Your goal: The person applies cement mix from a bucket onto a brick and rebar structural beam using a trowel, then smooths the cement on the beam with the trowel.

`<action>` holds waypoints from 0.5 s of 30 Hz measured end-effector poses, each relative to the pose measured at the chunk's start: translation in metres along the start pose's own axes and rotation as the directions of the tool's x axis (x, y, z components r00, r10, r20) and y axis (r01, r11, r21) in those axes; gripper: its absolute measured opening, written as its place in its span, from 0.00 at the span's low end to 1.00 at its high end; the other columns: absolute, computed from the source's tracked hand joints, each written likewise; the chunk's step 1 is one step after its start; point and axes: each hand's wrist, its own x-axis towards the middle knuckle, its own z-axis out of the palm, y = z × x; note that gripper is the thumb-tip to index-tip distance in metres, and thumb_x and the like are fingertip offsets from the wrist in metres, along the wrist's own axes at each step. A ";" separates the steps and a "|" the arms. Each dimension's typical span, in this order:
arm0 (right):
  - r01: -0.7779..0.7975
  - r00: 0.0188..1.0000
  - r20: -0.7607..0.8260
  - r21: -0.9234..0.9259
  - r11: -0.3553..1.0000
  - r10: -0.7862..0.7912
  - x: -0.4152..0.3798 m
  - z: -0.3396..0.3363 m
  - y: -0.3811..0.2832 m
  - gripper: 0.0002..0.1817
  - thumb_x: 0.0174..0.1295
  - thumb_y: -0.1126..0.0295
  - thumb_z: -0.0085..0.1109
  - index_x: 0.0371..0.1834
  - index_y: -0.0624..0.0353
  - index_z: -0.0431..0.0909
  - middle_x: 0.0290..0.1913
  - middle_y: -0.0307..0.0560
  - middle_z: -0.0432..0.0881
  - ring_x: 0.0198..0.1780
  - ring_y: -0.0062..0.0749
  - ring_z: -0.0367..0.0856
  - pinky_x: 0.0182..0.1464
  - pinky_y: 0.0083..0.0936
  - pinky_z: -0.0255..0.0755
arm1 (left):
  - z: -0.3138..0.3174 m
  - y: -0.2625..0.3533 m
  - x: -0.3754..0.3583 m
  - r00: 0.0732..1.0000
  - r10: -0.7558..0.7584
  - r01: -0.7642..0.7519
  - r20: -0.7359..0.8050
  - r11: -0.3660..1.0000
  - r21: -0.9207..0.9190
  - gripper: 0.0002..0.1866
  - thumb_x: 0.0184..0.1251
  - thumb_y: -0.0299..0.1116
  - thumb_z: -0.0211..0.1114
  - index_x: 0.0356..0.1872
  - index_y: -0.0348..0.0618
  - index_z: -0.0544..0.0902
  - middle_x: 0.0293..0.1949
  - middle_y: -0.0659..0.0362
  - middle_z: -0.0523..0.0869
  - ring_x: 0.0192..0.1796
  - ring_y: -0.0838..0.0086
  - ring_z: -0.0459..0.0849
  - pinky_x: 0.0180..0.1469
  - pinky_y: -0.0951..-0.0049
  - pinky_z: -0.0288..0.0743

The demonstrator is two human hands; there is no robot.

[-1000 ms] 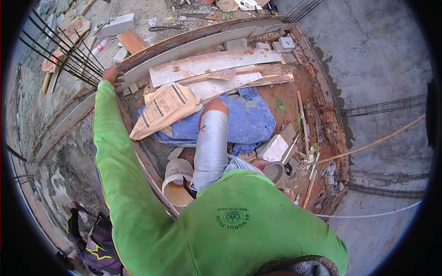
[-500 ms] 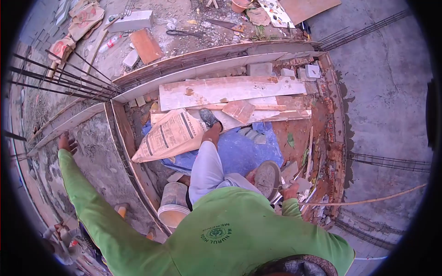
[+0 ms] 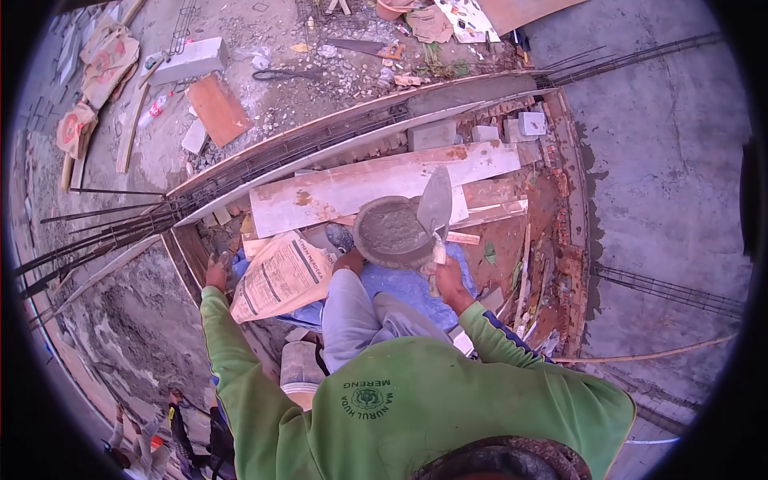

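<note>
My right hand (image 3: 450,283) is closed around the handle of a trowel (image 3: 436,202), whose pointed metal blade overlaps the right rim of a round mortar pan (image 3: 370,254). Grey wet mortar (image 3: 392,228) lies in the pan, which is in front of my knees; whether my right hand also supports it is hidden. Over on the left, my left hand (image 3: 216,272) holds nothing, its fingers apart, close to the wooden formwork board (image 3: 186,254). A paper cement bag (image 3: 282,276) lies between that hand and my foot (image 3: 340,238).
A long stained board (image 3: 336,182) lies beyond the pan, over a blue tarp (image 3: 460,268). Rebar (image 3: 120,220) sticks out at left. A bucket (image 3: 302,368) stands by my left side. A brick edge (image 3: 572,240) borders the right. Other people (image 3: 148,448) appear at lower left.
The mortar pan and trowel have moved forward and left from beside my right hip. My left hand has come in from far left to the formwork. My view has shifted slightly.
</note>
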 end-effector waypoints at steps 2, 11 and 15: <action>0.109 0.990 0.108 -0.186 0.976 -0.090 0.005 0.022 -0.048 0.05 0.56 0.76 0.56 0.35 0.62 0.78 0.28 0.40 0.78 0.31 0.25 0.77 0.33 0.27 0.71 | 0.061 0.054 -0.031 0.978 0.161 -0.163 0.132 0.987 0.005 0.43 0.64 0.61 0.57 0.75 0.63 0.49 0.63 0.47 0.73 0.55 0.48 0.76 0.50 0.43 0.71; 0.488 0.845 0.477 -0.502 0.714 -0.242 0.013 0.084 -0.213 0.15 0.48 0.67 0.61 0.37 0.65 0.80 0.35 0.63 0.83 0.41 0.55 0.83 0.44 0.41 0.74 | 0.087 0.083 -0.093 0.985 0.135 -0.113 0.107 0.974 -0.195 0.41 0.65 0.60 0.56 0.75 0.60 0.52 0.61 0.52 0.75 0.45 0.63 0.81 0.42 0.57 0.74; 0.606 0.739 0.660 -0.563 0.562 -0.135 0.035 0.110 -0.240 0.16 0.45 0.67 0.59 0.38 0.65 0.80 0.37 0.65 0.82 0.44 0.60 0.81 0.48 0.45 0.73 | 0.030 -0.025 -0.057 0.989 -0.144 0.147 0.034 0.930 -0.337 0.48 0.58 0.70 0.55 0.75 0.55 0.54 0.66 0.48 0.68 0.56 0.53 0.74 0.56 0.48 0.64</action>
